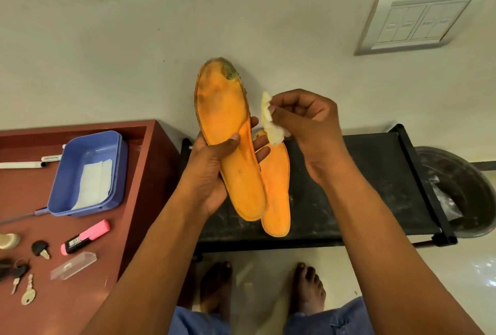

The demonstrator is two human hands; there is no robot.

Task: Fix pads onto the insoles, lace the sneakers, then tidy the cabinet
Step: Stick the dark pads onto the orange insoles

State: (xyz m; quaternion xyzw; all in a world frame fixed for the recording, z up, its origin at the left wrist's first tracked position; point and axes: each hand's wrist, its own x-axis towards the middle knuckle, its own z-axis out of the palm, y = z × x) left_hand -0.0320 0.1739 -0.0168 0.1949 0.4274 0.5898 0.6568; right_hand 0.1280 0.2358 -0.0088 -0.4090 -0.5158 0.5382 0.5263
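Note:
My left hand [212, 171] grips an orange insole [228, 130] around its middle and holds it up, toe end toward the wall, with dark wear at the toe. My right hand [308, 125] pinches a small crumpled white-yellow pad [269, 120] just to the right of that insole, not touching it. A second orange insole [277, 195] lies flat on the black rack top [362, 187] below my hands, partly hidden by the raised insole.
At the left, a red-brown cabinet top [40, 200] carries a blue box [88, 173] with white sheets inside, a pink highlighter [86, 236], a clear case [73, 265], keys [28, 291] and markers. A dark bin [461, 195] stands right of the rack. My bare feet are on the floor.

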